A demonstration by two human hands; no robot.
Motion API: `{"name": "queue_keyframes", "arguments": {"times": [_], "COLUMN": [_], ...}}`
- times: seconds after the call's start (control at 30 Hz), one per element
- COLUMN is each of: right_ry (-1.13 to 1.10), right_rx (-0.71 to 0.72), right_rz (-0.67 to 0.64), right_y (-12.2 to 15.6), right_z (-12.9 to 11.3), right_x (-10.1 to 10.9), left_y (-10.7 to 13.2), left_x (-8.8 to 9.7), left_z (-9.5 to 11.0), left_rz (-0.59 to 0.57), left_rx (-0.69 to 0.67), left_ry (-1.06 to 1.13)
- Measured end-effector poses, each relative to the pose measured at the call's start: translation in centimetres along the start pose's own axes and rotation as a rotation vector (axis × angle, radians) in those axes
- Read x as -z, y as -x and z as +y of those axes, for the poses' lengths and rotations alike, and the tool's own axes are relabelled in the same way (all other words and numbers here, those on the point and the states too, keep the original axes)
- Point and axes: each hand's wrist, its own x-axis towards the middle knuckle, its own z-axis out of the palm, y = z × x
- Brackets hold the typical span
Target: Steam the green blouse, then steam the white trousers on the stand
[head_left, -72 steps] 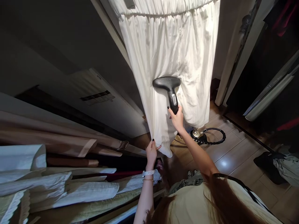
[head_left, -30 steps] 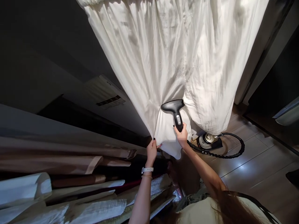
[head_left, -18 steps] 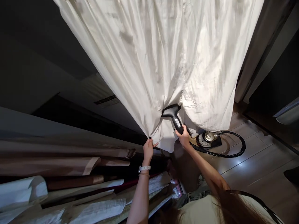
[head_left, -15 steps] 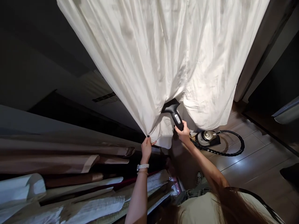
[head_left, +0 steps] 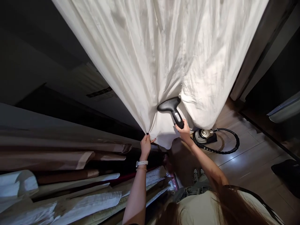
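A long white garment point(head_left: 161, 56) hangs in front of me and fills the upper view. My left hand point(head_left: 145, 146) pinches its lower left hem and pulls it taut; a white watch and a thin bracelet sit on that wrist. My right hand point(head_left: 185, 131) is wrapped round the handle of a black garment steamer head point(head_left: 169, 106), whose flat head presses against the cloth near the hem. A black ribbed hose point(head_left: 225, 142) runs from the handle to the steamer base point(head_left: 203, 135) on the floor.
Rolls and folded stacks of fabric point(head_left: 70, 187) lie along the left. A dark wall panel point(head_left: 70, 103) stands behind them. The wooden floor point(head_left: 253, 168) spreads to the right, with a dark item point(head_left: 286, 172) at the right edge and a door frame point(head_left: 253, 59) beyond.
The steamer head slid down the garment from its middle to near the hem, then rose slightly. My left hand kept its hold on the hem. The view moved closer to the cloth.
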Motion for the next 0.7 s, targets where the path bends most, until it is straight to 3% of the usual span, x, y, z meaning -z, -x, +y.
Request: {"name": "queue_keyframes", "arguments": {"times": [0.17, 0.47, 0.7], "right_ry": [0.035, 0.1, 0.191], "right_rx": [-0.044, -0.031, -0.034], "right_rz": [-0.093, -0.249, -0.313], "right_y": [1.0, 2.1, 1.7], "right_z": [2.6, 7.2, 10.0], "right_x": [-0.4, -1.8, -2.1], "left_y": [0.6, 2.0, 2.6], "left_x": [0.1, 2.3, 3.4], "left_z": [0.1, -0.3, 0.3], "left_rz": [0.011, 0.076, 0.181], "left_rx": [0.003, 0.007, -0.02], "left_ry": [0.062, 0.076, -0.054]}}
